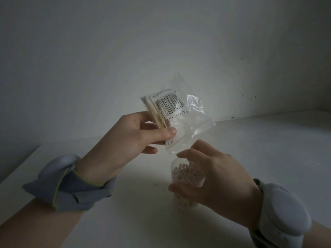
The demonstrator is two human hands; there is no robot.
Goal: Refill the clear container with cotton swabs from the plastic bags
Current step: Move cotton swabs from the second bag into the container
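My left hand (129,140) pinches a clear plastic bag (186,119) with a barcode label, held up above the table. A small bundle of wooden cotton swabs (157,113) lies inside the bag under my thumb, white tips at both ends. Just below the bag's lower corner my right hand (216,178) wraps around the clear round container (186,176), which is tilted with its open mouth toward the bag. The container is packed with cotton swabs, white tips showing. My right fingers cover its right side.
A white table (268,149) runs under both hands, with its left edge at the lower left. A pale wall with a few dark specks stands close behind. Both wrists wear grey bands with white pods.
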